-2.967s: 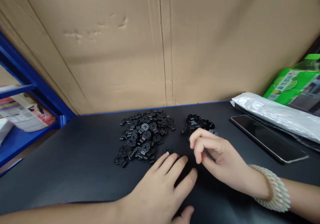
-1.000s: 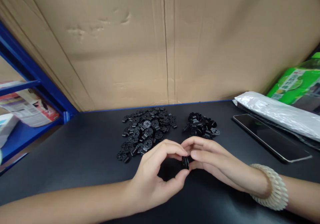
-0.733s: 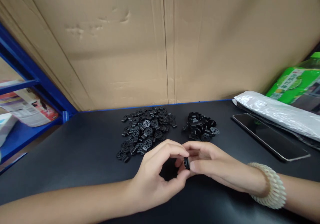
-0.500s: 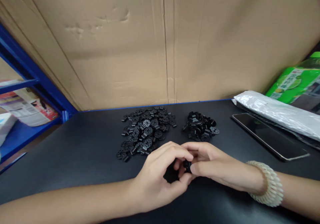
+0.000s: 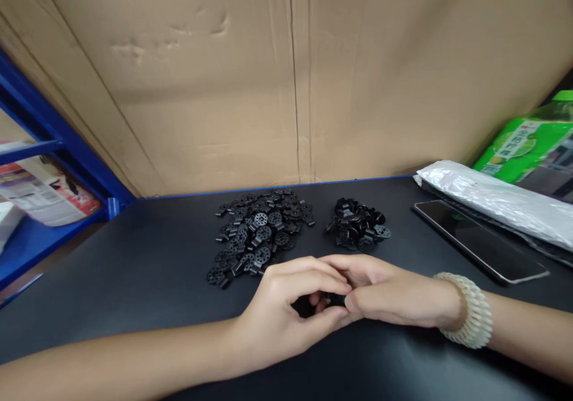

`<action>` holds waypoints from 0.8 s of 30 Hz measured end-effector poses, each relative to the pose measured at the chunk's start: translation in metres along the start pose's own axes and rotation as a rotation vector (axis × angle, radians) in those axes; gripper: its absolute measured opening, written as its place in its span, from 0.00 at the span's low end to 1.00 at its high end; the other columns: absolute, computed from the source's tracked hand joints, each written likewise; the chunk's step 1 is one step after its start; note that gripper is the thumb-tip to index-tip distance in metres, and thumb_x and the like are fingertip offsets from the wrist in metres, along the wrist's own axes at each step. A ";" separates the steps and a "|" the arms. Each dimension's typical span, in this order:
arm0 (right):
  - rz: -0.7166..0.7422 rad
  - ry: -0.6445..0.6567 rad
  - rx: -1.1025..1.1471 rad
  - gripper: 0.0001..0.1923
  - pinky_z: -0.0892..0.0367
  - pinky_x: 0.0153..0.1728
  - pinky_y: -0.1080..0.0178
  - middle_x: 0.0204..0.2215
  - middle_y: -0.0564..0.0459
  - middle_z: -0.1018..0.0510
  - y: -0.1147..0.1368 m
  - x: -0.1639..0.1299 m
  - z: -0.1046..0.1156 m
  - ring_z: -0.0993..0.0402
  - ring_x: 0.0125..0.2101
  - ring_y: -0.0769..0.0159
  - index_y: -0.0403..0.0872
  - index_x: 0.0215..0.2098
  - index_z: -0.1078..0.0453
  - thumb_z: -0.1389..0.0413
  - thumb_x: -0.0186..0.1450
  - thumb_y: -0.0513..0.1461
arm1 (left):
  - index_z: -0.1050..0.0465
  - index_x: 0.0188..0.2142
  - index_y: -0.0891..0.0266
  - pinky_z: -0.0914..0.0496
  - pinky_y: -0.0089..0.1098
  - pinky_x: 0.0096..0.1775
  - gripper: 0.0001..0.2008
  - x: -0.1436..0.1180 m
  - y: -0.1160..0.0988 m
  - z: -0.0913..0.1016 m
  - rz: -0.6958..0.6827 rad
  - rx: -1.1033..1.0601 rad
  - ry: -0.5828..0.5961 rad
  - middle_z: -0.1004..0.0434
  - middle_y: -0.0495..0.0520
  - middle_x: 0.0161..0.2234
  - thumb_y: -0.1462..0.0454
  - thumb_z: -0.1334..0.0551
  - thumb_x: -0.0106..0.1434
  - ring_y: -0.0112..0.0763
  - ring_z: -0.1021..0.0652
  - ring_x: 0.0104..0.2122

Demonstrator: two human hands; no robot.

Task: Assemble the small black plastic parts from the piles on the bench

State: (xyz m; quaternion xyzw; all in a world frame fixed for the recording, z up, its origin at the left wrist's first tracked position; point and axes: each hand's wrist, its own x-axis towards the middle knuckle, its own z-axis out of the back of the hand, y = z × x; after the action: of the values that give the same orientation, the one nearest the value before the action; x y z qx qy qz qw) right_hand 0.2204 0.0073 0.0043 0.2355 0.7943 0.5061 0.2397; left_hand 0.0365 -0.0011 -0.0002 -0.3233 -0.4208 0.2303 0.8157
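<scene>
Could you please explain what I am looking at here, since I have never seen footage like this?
This is one view from a camera worn on a person's head, looking down at their own bare hands; no machine is involved. The left hand and right hand meet over a black table and pinch a small black part between their fingertips. Behind them lie a big pile of flat black discs and a small pile. To the right are a phone, a silver bag and a green pack. Cardboard forms the backdrop.
</scene>
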 end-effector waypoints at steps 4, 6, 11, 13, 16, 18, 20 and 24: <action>0.035 0.017 -0.219 0.16 0.34 0.46 0.62 0.37 0.55 0.31 0.001 -0.001 0.003 0.32 0.42 0.68 0.45 0.39 0.33 0.49 0.54 0.27 | 0.20 0.36 0.67 0.26 0.27 0.27 0.09 0.002 -0.002 -0.001 0.006 -0.026 -0.005 0.20 0.60 0.34 0.74 0.34 0.55 0.30 0.23 0.27; 0.057 0.037 -0.325 0.15 0.34 0.46 0.62 0.38 0.54 0.32 0.002 -0.002 0.003 0.33 0.42 0.67 0.45 0.40 0.34 0.49 0.56 0.28 | 0.20 0.36 0.65 0.25 0.26 0.28 0.09 0.002 -0.003 -0.001 0.004 -0.035 -0.003 0.20 0.59 0.34 0.74 0.34 0.54 0.29 0.23 0.27; 0.076 0.024 -0.367 0.17 0.33 0.45 0.60 0.37 0.54 0.34 0.006 -0.003 -0.002 0.33 0.42 0.66 0.46 0.41 0.36 0.53 0.54 0.29 | 0.20 0.35 0.64 0.25 0.26 0.27 0.10 0.003 -0.004 -0.003 0.006 -0.051 0.001 0.20 0.58 0.34 0.75 0.34 0.53 0.29 0.23 0.27; 0.086 0.005 -0.378 0.19 0.33 0.44 0.61 0.37 0.54 0.34 0.006 -0.003 -0.004 0.33 0.41 0.66 0.46 0.42 0.36 0.54 0.53 0.29 | 0.21 0.35 0.64 0.25 0.27 0.28 0.10 0.003 -0.004 -0.005 0.009 -0.058 -0.003 0.21 0.57 0.33 0.75 0.34 0.54 0.30 0.23 0.28; 0.090 -0.016 -0.388 0.20 0.32 0.42 0.62 0.35 0.55 0.35 0.003 -0.003 -0.005 0.34 0.39 0.67 0.46 0.41 0.35 0.54 0.52 0.28 | 0.22 0.34 0.63 0.25 0.26 0.28 0.08 0.002 -0.004 -0.006 0.009 -0.053 -0.006 0.22 0.55 0.32 0.74 0.35 0.55 0.29 0.23 0.28; 0.080 -0.037 -0.327 0.19 0.33 0.41 0.64 0.34 0.56 0.35 0.000 -0.003 -0.005 0.34 0.37 0.68 0.46 0.41 0.34 0.53 0.53 0.28 | 0.23 0.32 0.64 0.26 0.26 0.28 0.07 0.002 -0.004 -0.006 -0.004 -0.032 -0.018 0.23 0.55 0.31 0.74 0.35 0.54 0.28 0.24 0.27; 0.071 -0.048 -0.168 0.21 0.33 0.40 0.66 0.35 0.56 0.34 -0.002 -0.002 -0.006 0.34 0.38 0.69 0.47 0.42 0.34 0.52 0.52 0.28 | 0.25 0.30 0.64 0.26 0.27 0.29 0.08 0.001 -0.004 -0.006 -0.013 0.003 -0.037 0.24 0.55 0.31 0.76 0.35 0.52 0.29 0.24 0.27; 0.045 0.026 0.104 0.24 0.31 0.42 0.64 0.38 0.54 0.32 -0.001 -0.001 -0.004 0.31 0.40 0.69 0.47 0.46 0.33 0.50 0.52 0.27 | 0.28 0.30 0.65 0.26 0.29 0.28 0.09 0.000 -0.004 0.000 0.067 -0.036 -0.065 0.25 0.56 0.31 0.77 0.39 0.51 0.32 0.23 0.28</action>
State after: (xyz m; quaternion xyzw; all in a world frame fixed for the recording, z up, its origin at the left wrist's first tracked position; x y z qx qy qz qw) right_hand 0.2186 0.0032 0.0053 0.2590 0.8172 0.4722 0.2054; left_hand 0.0369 -0.0039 0.0019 -0.3445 -0.4399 0.2602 0.7875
